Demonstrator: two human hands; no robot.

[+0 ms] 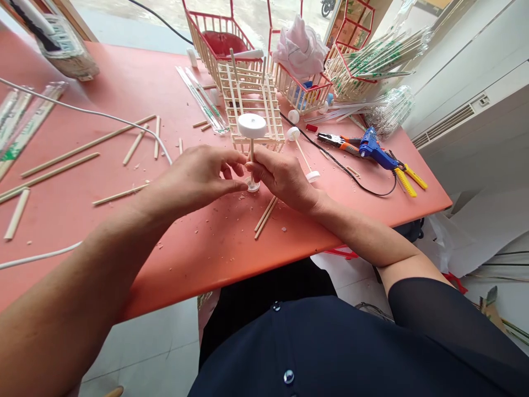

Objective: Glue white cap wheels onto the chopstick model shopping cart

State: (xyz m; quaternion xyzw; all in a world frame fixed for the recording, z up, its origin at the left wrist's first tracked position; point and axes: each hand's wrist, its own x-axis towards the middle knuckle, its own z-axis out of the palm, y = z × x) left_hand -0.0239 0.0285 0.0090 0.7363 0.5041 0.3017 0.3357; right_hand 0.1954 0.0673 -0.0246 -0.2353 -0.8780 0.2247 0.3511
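Observation:
A thin wooden stick (252,145) stands upright near the table's front, with a white round cap (252,127) on its top end and a second white cap (253,187) at its foot. My right hand (286,175) is closed round the stick between the two caps. Left of it, my left hand (200,172) has its thumb and fingers apart. Its thumb tip is at the edge of the lower cap; I cannot tell if it presses on it. Just behind is a lattice frame of sticks (231,99). Another stick with white caps (304,154) lies to the right.
On the orange table (198,242) lie loose sticks (266,215) and wood crumbs. A blue glue gun (378,149) and pliers (330,140) are at the right. Stick baskets with red rims (215,33) stand behind. A white cable (124,118) crosses the left side.

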